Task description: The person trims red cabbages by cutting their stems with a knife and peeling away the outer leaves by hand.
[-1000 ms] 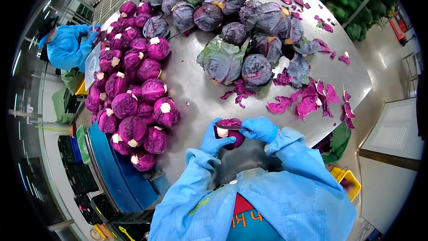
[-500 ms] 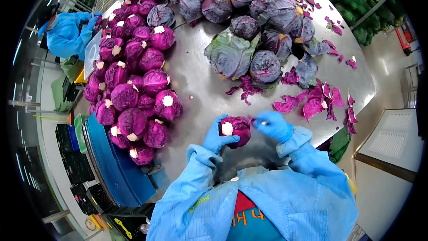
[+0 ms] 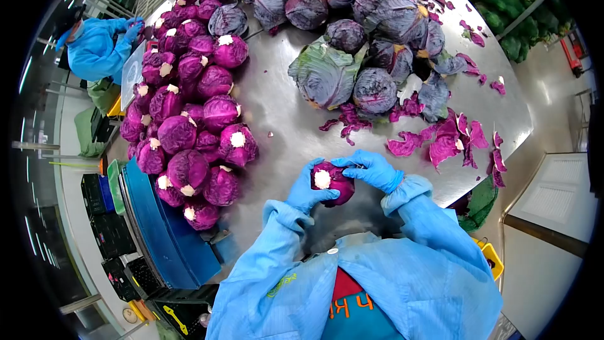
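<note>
A small red cabbage [image 3: 340, 190] with a white cut stem end is held above the steel table in front of my body. My gloved left hand [image 3: 304, 188] wraps around its left side, thumb below and fingers above. My gloved right hand [image 3: 371, 170] reaches over its upper right side, with bent fingertips pressed on the leaves. Whether a leaf is pinched between those fingertips cannot be made out. Past my hands lie torn purple leaves [image 3: 446, 142] and untrimmed cabbages with dull outer leaves [image 3: 375, 91].
Bright, trimmed red cabbages [image 3: 188, 170] are piled on the steel table [image 3: 277, 97] at left. A blue panel [image 3: 165, 233] stands at the table's left edge. Another person in blue [image 3: 97, 48] works at far left. Green netted produce [image 3: 484, 0] is stacked at upper right; a yellow container [image 3: 492, 259] sits low right.
My right hand has moved left from beside the cabbage onto its upper right side. My left hand still holds the cabbage in nearly the same place.
</note>
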`<state>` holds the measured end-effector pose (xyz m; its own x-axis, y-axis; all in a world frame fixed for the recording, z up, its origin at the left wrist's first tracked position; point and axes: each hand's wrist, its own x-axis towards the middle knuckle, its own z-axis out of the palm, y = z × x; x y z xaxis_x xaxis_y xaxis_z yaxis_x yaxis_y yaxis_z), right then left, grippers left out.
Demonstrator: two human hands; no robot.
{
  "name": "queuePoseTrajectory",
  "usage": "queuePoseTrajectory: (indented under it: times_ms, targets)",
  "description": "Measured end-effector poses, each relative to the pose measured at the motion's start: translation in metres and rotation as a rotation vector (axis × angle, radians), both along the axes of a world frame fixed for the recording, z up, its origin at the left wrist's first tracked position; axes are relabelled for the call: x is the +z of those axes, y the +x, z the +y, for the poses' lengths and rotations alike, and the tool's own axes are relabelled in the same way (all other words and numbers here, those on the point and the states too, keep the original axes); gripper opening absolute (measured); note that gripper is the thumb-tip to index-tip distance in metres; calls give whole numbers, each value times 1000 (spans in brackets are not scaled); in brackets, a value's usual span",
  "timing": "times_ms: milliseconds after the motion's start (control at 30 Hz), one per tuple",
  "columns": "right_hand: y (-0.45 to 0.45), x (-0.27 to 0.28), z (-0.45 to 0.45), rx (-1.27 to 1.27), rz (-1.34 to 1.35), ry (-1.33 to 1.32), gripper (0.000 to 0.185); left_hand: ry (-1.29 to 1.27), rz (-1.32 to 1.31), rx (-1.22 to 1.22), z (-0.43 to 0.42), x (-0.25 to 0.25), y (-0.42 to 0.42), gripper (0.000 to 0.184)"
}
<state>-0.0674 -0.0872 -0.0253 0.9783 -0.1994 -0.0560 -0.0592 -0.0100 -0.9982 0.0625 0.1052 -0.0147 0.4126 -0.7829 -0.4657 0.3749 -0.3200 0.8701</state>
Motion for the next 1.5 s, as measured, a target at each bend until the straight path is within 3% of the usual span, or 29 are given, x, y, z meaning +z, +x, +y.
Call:
queuePoseTrajectory:
  times_ms: [233,333,433,533,633,733,833,933,1033,1133,1233,1333,1500]
  targets:
    - [10,22,-14,156,-49,-520,30,-42,134,7,-3,1,2,101]
    - [8,25,-3,92,-58,-696,24,-70,29,-61,-2,-9,6,103]
    - [16,12,-2,-47,-94,-586,21,-79,123,-38,-2,-5,2,104]
    - [21,16,-3,-200,-146,-94,25,-41,95,-43,-4,-1,4,104]
    - [17,44,-19,70,-3,-285,30,-70,155,-14,-3,-5,3,105]
    - [13,29,-17,250,-53,-484,33,-92,148,-22,-7,1,5,106]
    - [0,27,-16,188,-37,-312,33,-56,79,-66,-7,3,7,107]
    - [-4,19,-12,107,-76,-299,28,-68,44,-85,-6,-1,6,106]
    - [-3,3,-16,216,31,-19,23,-30,29,-103,-5,7,3,106]
    - [-4,6,-15,160,245,376,17,-31,-39,-166,-7,4,4,106]
    - [-1,21,-10,63,417,379,14,-16,-48,-180,-8,8,6,107]
    - [-6,8,-6,56,236,217,16,-22,-46,-209,-9,3,10,108]
    - [-3,21,-5,-41,376,192,15,-18,16,-255,-13,7,20,108]
